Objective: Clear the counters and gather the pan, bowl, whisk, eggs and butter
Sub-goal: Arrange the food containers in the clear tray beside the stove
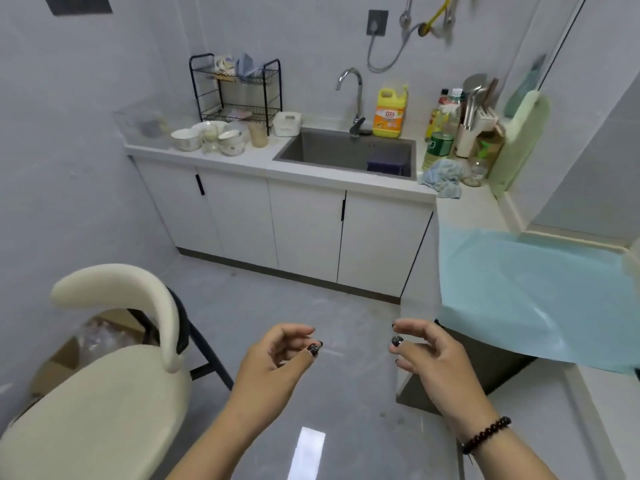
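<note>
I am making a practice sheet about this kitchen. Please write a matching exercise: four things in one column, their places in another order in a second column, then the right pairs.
Things:
1. yellow plastic detergent bottle
2. white patterned ceramic bowls
3. crumpled light blue cloth
4. dark blue box

Places:
A. inside the grey sink
B. counter left of the sink
C. behind the sink, beside the metal faucet
D. counter corner right of the sink

Pairs: 1-C, 2-B, 3-D, 4-A

Both hands, left [277,355] and right [427,351], forward, loosely curled, empty.
</note>
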A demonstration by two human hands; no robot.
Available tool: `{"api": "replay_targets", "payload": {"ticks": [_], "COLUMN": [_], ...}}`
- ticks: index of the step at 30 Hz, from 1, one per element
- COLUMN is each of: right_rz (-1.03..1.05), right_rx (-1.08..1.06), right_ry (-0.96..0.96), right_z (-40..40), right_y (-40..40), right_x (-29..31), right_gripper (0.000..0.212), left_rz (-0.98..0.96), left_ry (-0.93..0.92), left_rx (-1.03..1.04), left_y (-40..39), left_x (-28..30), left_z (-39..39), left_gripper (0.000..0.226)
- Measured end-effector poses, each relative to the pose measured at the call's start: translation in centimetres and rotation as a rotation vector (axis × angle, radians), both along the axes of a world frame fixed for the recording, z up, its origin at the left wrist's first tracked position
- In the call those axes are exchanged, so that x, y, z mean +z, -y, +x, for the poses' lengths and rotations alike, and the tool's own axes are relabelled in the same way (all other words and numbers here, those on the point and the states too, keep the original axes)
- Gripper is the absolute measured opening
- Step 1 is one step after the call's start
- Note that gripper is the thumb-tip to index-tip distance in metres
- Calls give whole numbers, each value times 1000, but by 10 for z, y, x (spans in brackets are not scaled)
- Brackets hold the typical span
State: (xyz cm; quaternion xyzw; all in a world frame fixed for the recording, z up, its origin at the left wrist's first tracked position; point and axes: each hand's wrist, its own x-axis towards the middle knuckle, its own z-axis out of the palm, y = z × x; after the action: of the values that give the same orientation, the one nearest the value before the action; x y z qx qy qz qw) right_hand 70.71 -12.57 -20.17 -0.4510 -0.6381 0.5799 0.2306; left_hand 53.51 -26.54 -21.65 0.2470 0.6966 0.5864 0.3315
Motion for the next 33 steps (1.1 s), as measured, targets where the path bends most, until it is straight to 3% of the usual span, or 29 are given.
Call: {"api": "replay_targets", "payload": {"ticks": [19, 26, 33], "right_rz": [-47, -53, -7], "right_rx": [255, 389, 469], "right_ry": [-19, 16, 33], "right_z": [-241, -340, -479], "right_y": [-239, -274, -293], "right_x": [-3, -6, -10], "right_gripper": [20, 20, 19], "left_rz": [-28, -15, 12], "left_ry": [62, 110, 150], "left_rx": [299, 420, 521], "left_y": [-201, -229, -236], "left_x": [7, 8, -2], "left_z": [-203, -280, -406], "left_gripper": [20, 20, 19]}}
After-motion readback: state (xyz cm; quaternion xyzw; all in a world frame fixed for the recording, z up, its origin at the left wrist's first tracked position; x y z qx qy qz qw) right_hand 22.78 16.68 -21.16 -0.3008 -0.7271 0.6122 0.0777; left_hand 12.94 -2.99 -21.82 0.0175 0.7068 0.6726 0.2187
